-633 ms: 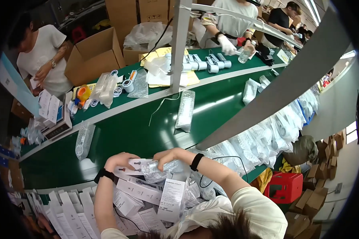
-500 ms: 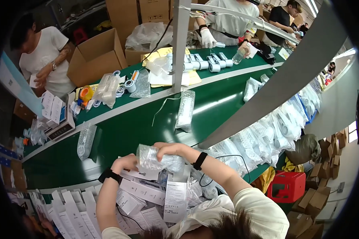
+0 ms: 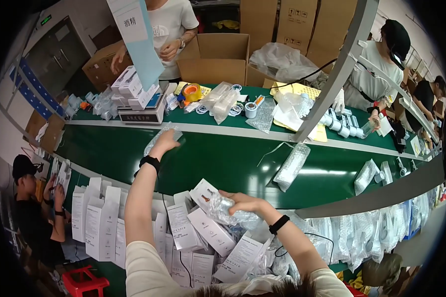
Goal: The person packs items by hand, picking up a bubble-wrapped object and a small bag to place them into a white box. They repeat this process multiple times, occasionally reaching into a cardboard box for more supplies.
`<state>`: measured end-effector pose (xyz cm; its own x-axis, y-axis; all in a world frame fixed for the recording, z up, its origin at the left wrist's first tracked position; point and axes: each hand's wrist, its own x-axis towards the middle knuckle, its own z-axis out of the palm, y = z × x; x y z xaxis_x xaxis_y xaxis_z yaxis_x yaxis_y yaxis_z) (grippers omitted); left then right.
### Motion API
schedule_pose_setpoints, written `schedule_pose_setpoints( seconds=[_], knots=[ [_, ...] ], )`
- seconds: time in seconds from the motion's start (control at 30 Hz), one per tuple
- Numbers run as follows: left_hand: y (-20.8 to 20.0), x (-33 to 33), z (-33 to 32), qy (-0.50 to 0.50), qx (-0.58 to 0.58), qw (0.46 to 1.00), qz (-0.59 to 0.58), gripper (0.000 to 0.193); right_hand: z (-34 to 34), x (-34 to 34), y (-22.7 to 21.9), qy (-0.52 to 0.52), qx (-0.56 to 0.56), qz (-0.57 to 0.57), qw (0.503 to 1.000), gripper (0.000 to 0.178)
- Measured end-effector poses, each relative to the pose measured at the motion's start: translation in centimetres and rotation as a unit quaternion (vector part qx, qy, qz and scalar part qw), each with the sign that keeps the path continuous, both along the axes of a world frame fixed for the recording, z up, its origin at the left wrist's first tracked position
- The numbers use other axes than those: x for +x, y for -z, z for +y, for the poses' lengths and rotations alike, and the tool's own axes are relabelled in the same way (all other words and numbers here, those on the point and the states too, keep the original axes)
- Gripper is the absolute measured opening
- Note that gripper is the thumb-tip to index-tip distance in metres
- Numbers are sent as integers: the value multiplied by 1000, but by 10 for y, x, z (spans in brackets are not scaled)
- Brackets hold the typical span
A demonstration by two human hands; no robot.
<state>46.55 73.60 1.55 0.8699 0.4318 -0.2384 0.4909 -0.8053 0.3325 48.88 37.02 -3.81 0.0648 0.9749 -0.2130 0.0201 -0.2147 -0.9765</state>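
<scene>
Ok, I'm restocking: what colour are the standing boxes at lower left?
The boxes are white, clearest in the head view.

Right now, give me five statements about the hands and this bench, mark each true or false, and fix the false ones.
1. The left hand is at a wrapped package on the green surface. True.
2. The right hand is empty. False: it holds a clear bubble-wrapped bundle.
3. Both wrists wear black bands. True.
4. The orange tape roll lies among the white cartons nearest the person. False: the orange tape roll lies beyond the grey rail.
5. The brown cardboard box on the far side is open at the top. True.
</scene>
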Motion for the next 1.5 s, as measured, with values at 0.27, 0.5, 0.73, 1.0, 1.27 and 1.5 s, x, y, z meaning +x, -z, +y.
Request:
schedule_pose_setpoints(
  seconds=[0.27,0.5,0.73,1.0,1.27,1.5],
  knots=[
    [88,-29,55,-251,178,950,54,73,-16,1,-27,-76,-107,-42,991,84],
    [86,-21,54,-254,137,957,20,43,-7,1,-22,-70,-11,-208,976,71],
    [-39,-20,25,-49,115,981,146,42,-64,-16,-182,10,230,-59,971,51],
    [-200,-101,-172,126,5,992,6,44,-233,-85,-239,59,339,-12,939,43],
    [-145,-221,-384,98,-581,806,57,49,-333,-128,-115,335,208,402,827,50],
    [-1,-261,-513,23,-669,740,-69,42,-330,-118,-60,431,-4,428,794,39]
  ],
)
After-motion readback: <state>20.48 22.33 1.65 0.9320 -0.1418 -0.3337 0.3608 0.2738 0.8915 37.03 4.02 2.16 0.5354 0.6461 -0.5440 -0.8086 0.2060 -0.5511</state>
